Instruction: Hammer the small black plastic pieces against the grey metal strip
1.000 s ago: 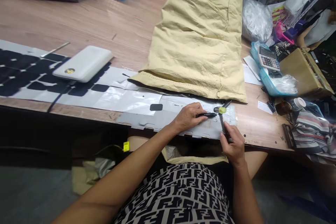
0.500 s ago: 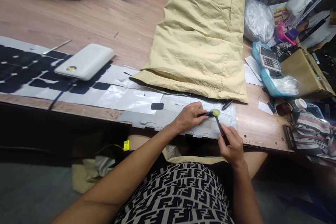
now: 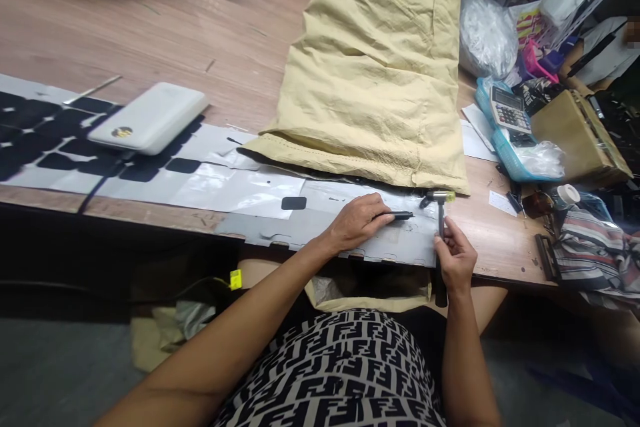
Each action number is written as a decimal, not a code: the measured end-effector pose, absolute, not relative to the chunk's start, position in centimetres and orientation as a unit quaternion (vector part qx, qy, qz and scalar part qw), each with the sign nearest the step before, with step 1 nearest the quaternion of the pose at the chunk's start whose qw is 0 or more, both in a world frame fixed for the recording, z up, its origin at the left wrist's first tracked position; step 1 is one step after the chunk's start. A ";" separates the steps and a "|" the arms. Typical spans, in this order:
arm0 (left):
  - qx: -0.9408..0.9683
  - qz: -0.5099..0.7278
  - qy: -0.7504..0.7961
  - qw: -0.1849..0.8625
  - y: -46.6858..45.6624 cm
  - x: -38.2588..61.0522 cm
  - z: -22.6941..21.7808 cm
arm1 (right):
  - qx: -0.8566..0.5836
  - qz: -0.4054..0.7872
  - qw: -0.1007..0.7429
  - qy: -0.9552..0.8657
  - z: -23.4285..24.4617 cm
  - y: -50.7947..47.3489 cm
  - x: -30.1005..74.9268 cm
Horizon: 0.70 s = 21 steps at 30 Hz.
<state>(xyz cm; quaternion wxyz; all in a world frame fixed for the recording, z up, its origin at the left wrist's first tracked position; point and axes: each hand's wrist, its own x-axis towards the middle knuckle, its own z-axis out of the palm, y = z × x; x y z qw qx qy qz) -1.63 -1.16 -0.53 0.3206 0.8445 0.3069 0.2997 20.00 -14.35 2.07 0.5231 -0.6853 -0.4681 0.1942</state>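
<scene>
My left hand [image 3: 358, 221], over the grey sheet at the table's front edge, is closed on a slim black rod-like piece [image 3: 403, 215] that points right. My right hand [image 3: 457, 257] grips a small hammer [image 3: 441, 220] by its dark handle, with fingers and thumb on the upper part. The hammer's head is up, with a yellow-green face toward the right, apart from the black piece. A small dark piece [image 3: 425, 201] lies beside the hammer head, partly hidden. Behind both hands, a large beige fabric piece [image 3: 370, 100] stretches back across the table.
A white power bank [image 3: 150, 118] rests on a sheet with black cells [image 3: 50, 125] at left. At right are a calculator [image 3: 510, 109], a blue basket [image 3: 515, 157], a cardboard box [image 3: 575, 133] and striped cloth [image 3: 595, 253]. Another person sits at far right.
My right hand has moved the hammer right and upright, away from the black piece; its yellow-green face was over that piece's tip before. My left hand keeps its hold. The view has shifted slightly.
</scene>
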 end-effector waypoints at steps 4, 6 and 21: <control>0.847 0.281 0.315 0.322 -1.2 -1.8 0.1 | -0.672 0.230 0.624 -0.326 1.7 -13.3 20.9; 0.848 0.277 0.318 0.322 -1.2 -1.8 0.2 | -0.662 0.231 0.649 -0.295 1.8 -13.1 21.1; 0.897 0.208 0.171 0.351 -5.5 -3.3 1.4 | -0.670 0.231 0.636 -0.304 1.7 -13.2 20.9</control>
